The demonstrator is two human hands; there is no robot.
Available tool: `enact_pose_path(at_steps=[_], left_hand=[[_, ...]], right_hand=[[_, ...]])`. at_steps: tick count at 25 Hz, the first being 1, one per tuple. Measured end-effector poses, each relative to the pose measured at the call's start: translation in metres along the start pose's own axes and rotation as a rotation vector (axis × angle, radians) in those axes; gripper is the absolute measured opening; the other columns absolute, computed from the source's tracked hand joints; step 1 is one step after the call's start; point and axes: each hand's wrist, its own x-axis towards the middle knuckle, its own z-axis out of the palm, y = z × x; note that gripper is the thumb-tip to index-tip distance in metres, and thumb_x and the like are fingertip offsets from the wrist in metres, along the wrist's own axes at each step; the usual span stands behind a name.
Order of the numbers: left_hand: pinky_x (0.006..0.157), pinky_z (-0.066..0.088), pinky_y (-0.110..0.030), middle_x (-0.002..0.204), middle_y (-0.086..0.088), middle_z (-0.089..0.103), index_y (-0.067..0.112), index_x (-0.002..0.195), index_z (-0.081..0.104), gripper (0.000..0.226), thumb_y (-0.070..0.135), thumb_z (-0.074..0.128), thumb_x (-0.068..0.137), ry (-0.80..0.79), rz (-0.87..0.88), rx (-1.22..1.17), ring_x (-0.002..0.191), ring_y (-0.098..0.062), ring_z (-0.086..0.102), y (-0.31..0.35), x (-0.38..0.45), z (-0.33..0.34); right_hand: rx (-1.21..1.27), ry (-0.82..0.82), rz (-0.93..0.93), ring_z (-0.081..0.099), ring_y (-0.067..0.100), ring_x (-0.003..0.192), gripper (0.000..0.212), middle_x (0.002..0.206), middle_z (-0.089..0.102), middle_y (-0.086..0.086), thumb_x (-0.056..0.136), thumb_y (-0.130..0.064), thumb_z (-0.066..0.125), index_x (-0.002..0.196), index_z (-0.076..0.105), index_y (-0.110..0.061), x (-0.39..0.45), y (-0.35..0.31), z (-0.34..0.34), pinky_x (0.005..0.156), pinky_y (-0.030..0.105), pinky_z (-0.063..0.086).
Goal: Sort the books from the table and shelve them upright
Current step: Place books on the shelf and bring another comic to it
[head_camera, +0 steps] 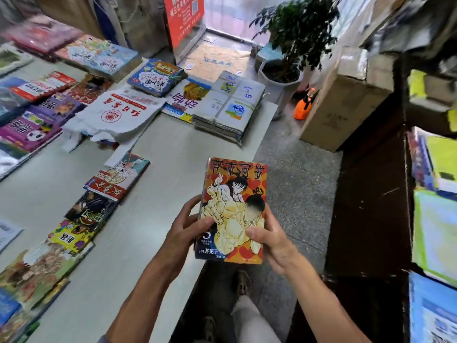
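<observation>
The long white bench (153, 194) fills the left of the view and carries most of the stock: rows of picture books and comics lying flat, cover up, so their titles can be read and grouped before anything goes upright. At its far end sits a strapped bundle of grey workbooks (228, 107), tied presumably for carrying, and beside it a heap of white plastic bags with red print (116, 115). To the right, across a strip of speckled floor, a dark shelf unit (371, 194) holds bright covers at its edge, likely where the sorted books are bound. Behind stand a cardboard box (346, 105) and a potted plant (294, 33). Nearer, a short column of loose comics (116, 179) lies along the bench, not yet picked up. The task's current piece, a small stack of manga volumes (235, 209), is off the bench and held over its edge toward the aisle (the top cover faces the wearer, probably for a check of the title). The left hand (190, 229) clamps its left edge, thumb on the cover; the right hand (269, 238) clamps the right edge likewise, squaring the stack so it stays together.
</observation>
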Motion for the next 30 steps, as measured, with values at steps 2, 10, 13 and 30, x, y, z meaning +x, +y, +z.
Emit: enact_pose_path(at_steps=[2,10,13,30], left_hand=[[0.078,0.061,-0.032,0.111,0.003,0.075,0.043,0.131,0.047,0.08,0.06,0.071,0.056,-0.099,0.019,0.034,0.097,-0.022,0.074,0.004,-0.012,0.011],[0.074,0.061,-0.036,0.112,-0.003,0.074,0.047,0.121,0.056,0.078,0.054,0.089,0.051,-0.583,0.035,0.049,0.1,-0.032,0.073,0.019,-0.067,0.117],[0.075,0.06,-0.035,0.115,-0.005,0.073,0.049,0.122,0.056,0.078,0.052,0.091,0.052,-0.789,0.038,0.089,0.101,-0.033,0.072,0.016,-0.1,0.173],[0.062,0.054,-0.013,0.092,0.005,0.079,0.027,0.123,0.057,0.073,0.032,0.074,0.052,-1.443,0.165,0.231,0.079,-0.009,0.075,-0.068,-0.517,0.401]], right_hand=[[0.033,0.099,-0.083,0.061,0.044,0.124,0.102,0.137,0.063,0.02,0.061,-0.016,0.093,0.147,0.039,-0.028,-0.038,0.005,0.007,0.093,0.056,0.056],[0.017,0.523,-0.458,0.062,0.039,0.125,0.094,0.137,0.064,0.017,0.063,-0.015,0.082,0.147,0.04,-0.023,-0.216,-0.003,0.015,0.098,0.053,0.054],[0.035,0.651,-0.616,0.062,0.036,0.125,0.092,0.136,0.065,0.015,0.062,-0.016,0.086,0.145,0.044,-0.021,-0.292,0.004,0.02,0.097,0.049,0.056],[-0.042,1.426,-1.082,0.057,0.023,0.133,0.101,0.142,0.062,-0.004,0.052,-0.046,0.094,0.141,0.046,-0.048,-0.755,0.151,0.109,0.106,0.056,0.047]])
